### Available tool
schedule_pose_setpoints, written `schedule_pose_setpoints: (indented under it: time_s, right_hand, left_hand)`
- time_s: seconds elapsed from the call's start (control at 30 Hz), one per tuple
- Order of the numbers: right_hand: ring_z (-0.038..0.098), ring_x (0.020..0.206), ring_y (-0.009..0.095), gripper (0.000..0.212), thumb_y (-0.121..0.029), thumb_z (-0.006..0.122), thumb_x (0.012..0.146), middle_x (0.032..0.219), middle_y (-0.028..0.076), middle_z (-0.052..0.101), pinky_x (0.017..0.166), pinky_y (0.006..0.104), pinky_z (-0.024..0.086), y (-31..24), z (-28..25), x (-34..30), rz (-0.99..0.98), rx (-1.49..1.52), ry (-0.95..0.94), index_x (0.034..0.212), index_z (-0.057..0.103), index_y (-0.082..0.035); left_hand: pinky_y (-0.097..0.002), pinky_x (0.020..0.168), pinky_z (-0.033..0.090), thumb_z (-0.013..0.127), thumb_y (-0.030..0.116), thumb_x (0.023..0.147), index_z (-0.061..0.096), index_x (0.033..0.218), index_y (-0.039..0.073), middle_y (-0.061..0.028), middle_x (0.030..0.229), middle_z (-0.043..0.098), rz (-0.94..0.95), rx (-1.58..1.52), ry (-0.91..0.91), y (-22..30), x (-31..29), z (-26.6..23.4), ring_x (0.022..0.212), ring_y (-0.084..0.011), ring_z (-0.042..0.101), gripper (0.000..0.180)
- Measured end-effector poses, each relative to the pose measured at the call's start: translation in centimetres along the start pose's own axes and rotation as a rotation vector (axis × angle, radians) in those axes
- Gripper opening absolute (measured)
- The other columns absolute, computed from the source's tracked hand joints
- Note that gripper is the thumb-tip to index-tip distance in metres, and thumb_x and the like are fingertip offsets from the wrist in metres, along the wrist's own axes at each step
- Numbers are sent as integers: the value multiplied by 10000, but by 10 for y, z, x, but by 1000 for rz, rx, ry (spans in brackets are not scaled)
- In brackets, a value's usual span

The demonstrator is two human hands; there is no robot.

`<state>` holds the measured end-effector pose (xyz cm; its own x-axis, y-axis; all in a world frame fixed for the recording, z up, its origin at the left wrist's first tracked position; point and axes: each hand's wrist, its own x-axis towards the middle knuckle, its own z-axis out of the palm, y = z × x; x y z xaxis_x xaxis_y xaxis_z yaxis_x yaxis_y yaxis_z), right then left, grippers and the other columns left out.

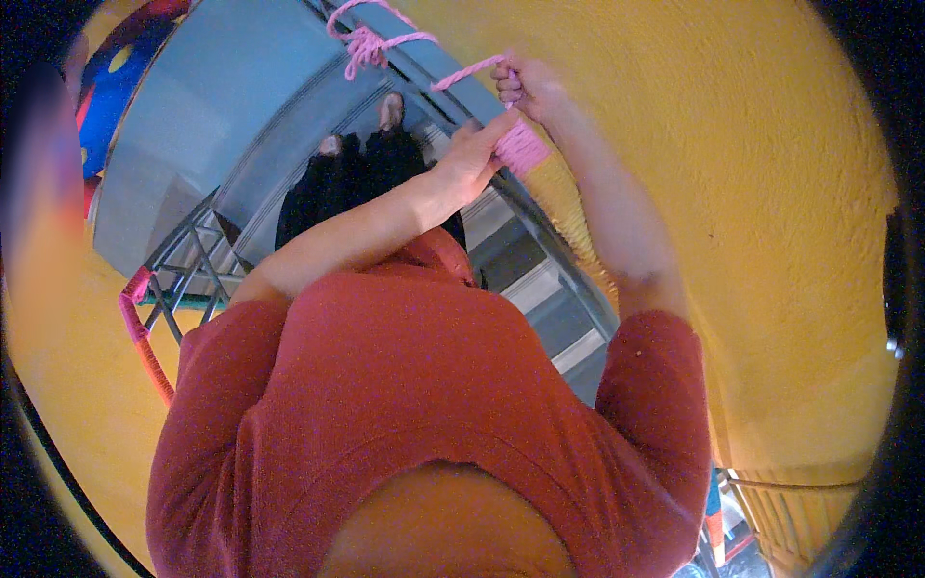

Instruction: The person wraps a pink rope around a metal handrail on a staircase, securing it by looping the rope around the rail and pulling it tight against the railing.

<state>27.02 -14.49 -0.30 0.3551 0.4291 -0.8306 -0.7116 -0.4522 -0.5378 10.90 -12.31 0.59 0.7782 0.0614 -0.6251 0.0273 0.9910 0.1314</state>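
Pink cord (466,73) runs from a loose looped bundle (364,46) at the far rail to my right hand (525,87). That hand is closed in a fist round the cord, close to the wall. My left hand (470,164) grips the handrail at the wound pink band (523,147), its thumb lying along the coils. Behind the hand, its lower fingers are hidden. Yellow cord wrapping (568,217) covers the rail just nearer than the pink band, with its turns packed tightly.
Grey stairs (530,289) drop away beneath the metal handrail (578,289). A yellow wall (771,193) stands close on the right. To the left is a metal railing (193,250) with a pink-and-orange wrapped end (137,299). My feet (389,111) stand on the blue-grey floor.
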Motion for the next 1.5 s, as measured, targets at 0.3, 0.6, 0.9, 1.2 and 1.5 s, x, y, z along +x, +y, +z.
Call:
schedule_pose_setpoints:
  time_s: [0.3, 0.6, 0.9, 1.2, 1.5]
  right_hand:
    - [415, 498, 71, 209, -275, 494, 913, 630, -35, 505, 441, 222, 330, 47, 11, 61, -77, -235, -106, 859, 607, -109]
    - [417, 519, 53, 354, -403, 516, 934, 645, -35, 494, 449, 216, 338, 79, -16, 38, -12, -79, -244, 798, 586, -83]
    - [354, 458, 46, 358, -395, 512, 941, 591, -57, 406, 398, 203, 315, 24, -21, -14, -9, -311, -219, 784, 545, -75]
    - [349, 469, 44, 354, -374, 523, 942, 605, -58, 416, 413, 197, 319, 40, -25, 22, 69, -101, -334, 807, 572, -50]
    - [361, 487, 30, 344, -369, 529, 937, 615, -62, 423, 425, 201, 339, 50, -19, 15, 73, -158, -234, 819, 589, -51]
  left_hand:
    - [-269, 801, 464, 690, 316, 836, 606, 1000, 113, 8, 966, 624, -163, 107, 183, 12, -27, 12, 891, -102, 579, 274]
    - [-310, 897, 469, 668, 215, 860, 583, 1091, 36, -53, 1046, 630, -191, 20, 198, 20, -19, 5, 975, -145, 589, 304]
    - [-347, 984, 414, 656, 245, 866, 539, 1207, 46, -48, 1157, 599, -378, -40, 43, 28, -10, -14, 1073, -164, 553, 412]
    - [-356, 1009, 367, 669, 238, 853, 534, 1227, 4, -60, 1215, 574, -224, 310, 19, 37, -10, -26, 1116, -180, 527, 461]
    - [-338, 969, 402, 658, 201, 856, 557, 1169, 57, -33, 1158, 604, -136, 341, -10, 36, -12, -25, 1097, -166, 547, 359]
